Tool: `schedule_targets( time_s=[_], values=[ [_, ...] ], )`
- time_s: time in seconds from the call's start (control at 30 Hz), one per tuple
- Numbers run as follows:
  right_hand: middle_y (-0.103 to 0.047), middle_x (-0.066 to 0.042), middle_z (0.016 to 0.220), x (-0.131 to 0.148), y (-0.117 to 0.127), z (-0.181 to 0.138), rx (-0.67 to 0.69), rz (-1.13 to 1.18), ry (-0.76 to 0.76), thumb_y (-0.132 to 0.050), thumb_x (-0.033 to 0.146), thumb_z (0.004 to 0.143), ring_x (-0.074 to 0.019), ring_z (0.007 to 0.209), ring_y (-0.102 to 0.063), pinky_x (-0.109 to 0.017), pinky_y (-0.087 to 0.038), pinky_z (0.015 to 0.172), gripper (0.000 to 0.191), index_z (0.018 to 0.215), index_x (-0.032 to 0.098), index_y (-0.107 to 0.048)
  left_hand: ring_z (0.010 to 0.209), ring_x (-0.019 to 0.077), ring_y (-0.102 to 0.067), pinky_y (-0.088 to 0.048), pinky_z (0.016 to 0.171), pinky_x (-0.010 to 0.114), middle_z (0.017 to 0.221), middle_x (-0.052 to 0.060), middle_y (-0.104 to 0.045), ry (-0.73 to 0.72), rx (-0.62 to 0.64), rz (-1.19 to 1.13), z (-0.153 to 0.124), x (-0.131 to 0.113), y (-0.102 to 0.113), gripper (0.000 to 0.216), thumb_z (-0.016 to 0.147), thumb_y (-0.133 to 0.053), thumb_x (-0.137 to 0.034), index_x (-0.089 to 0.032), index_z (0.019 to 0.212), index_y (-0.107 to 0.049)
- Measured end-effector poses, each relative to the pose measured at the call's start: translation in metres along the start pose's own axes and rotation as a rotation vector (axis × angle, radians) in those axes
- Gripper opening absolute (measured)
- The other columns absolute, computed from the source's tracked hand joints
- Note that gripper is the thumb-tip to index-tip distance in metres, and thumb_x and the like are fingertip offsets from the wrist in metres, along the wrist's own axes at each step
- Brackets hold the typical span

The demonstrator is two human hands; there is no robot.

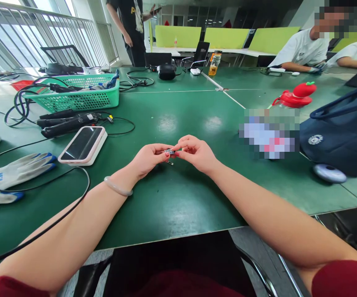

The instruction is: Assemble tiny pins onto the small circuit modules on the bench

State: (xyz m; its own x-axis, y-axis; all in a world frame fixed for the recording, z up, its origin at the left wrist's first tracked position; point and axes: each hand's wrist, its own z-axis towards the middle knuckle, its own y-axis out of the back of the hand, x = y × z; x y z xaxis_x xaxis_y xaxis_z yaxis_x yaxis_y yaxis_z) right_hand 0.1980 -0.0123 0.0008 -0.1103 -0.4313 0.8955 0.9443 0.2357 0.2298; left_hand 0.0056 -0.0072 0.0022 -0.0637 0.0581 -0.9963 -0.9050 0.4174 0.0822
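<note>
My left hand (149, 159) and my right hand (195, 153) meet above the green table (172, 194), fingers pinched together. Between the fingertips of both hands sits a small dark part with thin metal pins (169, 153); it is too small to name. A pale bangle (118, 187) circles my left wrist. Both forearms rest near the table's front edge.
A phone in a pink case (83, 144) and white work gloves (9, 175) lie at the left, with black cables and a green basket (76, 97) behind. A navy bag (342, 128) and red bottle top (294, 95) stand right. Other people sit and stand at the far side.
</note>
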Motion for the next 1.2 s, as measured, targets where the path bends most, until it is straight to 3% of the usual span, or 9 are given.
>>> schedule_targets(
  time_s=[0.13, 0.2, 0.33, 0.47, 0.73, 0.97, 1.2],
  values=[
    [-0.057, 0.001, 0.080, -0.003, 0.002, 0.001, -0.033, -0.165, -0.110, -0.068, 0.033, 0.075, -0.0070, 0.055, -0.043, -0.024, -0.038, 0.055, 0.019, 0.088, 0.019, -0.065, 0.079, 0.0163, -0.061, -0.048, 0.076, 0.032, 0.091, 0.008, -0.071, 0.023, -0.105, 0.072, 0.001, -0.002, -0.001, 0.046, 0.068, -0.075, -0.042, -0.015, 0.105, -0.071],
    [-0.056, 0.002, 0.076, -0.006, 0.001, 0.000, 0.025, -0.331, -0.138, -0.069, 0.032, 0.075, -0.0080, 0.057, -0.044, -0.024, -0.038, 0.057, 0.017, 0.083, 0.018, -0.065, 0.077, 0.0162, -0.061, -0.048, 0.076, 0.032, 0.084, 0.007, -0.071, 0.061, -0.153, 0.141, 0.002, -0.003, -0.001, 0.045, 0.068, -0.074, -0.038, -0.015, 0.106, -0.070],
    [-0.059, -0.002, 0.087, -0.009, -0.006, -0.002, 0.206, -0.636, -0.040, -0.072, 0.034, 0.076, -0.0122, 0.072, -0.052, -0.026, -0.040, 0.067, 0.021, 0.088, 0.019, -0.067, 0.069, 0.0142, -0.058, -0.047, 0.074, 0.032, 0.074, 0.003, -0.067, 0.071, -0.181, 0.205, 0.002, -0.002, 0.000, 0.045, 0.071, -0.071, -0.036, -0.015, 0.111, -0.069],
    [-0.060, -0.003, 0.086, -0.006, -0.012, -0.003, 0.276, -0.777, -0.020, -0.066, 0.028, 0.083, -0.0143, 0.077, -0.054, -0.027, -0.039, 0.069, 0.010, 0.082, 0.018, -0.067, 0.065, 0.0130, -0.055, -0.046, 0.069, 0.030, 0.071, 0.002, -0.065, 0.048, -0.149, 0.253, 0.002, 0.000, 0.001, 0.042, 0.072, -0.070, -0.037, -0.016, 0.108, -0.070],
    [-0.061, -0.001, 0.073, -0.002, -0.007, -0.001, 0.303, -0.722, -0.131, -0.064, 0.020, 0.083, -0.0129, 0.069, -0.052, -0.025, -0.036, 0.064, 0.012, 0.071, 0.018, -0.066, 0.075, 0.0158, -0.061, -0.046, 0.075, 0.032, 0.080, 0.005, -0.070, 0.053, -0.115, 0.294, 0.002, 0.000, 0.002, 0.040, 0.073, -0.069, -0.035, -0.017, 0.108, -0.070],
    [-0.065, -0.003, 0.079, -0.003, -0.008, 0.000, 0.272, -0.728, -0.089, -0.056, 0.016, 0.087, -0.0140, 0.074, -0.055, -0.026, -0.036, 0.067, 0.016, 0.078, 0.018, -0.069, 0.077, 0.0163, -0.062, -0.046, 0.077, 0.032, 0.085, 0.006, -0.071, 0.059, -0.099, 0.278, 0.003, 0.002, 0.004, 0.041, 0.073, -0.069, -0.035, -0.016, 0.109, -0.069],
    [-0.059, 0.000, 0.071, -0.001, -0.008, -0.001, 0.303, -0.735, -0.107, -0.069, 0.026, 0.080, -0.0126, 0.068, -0.051, -0.025, -0.034, 0.062, 0.011, 0.074, 0.018, -0.065, 0.075, 0.0155, -0.061, -0.046, 0.076, 0.031, 0.085, 0.006, -0.071, 0.062, -0.103, 0.297, 0.004, 0.002, 0.003, 0.040, 0.073, -0.068, -0.035, -0.016, 0.108, -0.070]
  ],
)
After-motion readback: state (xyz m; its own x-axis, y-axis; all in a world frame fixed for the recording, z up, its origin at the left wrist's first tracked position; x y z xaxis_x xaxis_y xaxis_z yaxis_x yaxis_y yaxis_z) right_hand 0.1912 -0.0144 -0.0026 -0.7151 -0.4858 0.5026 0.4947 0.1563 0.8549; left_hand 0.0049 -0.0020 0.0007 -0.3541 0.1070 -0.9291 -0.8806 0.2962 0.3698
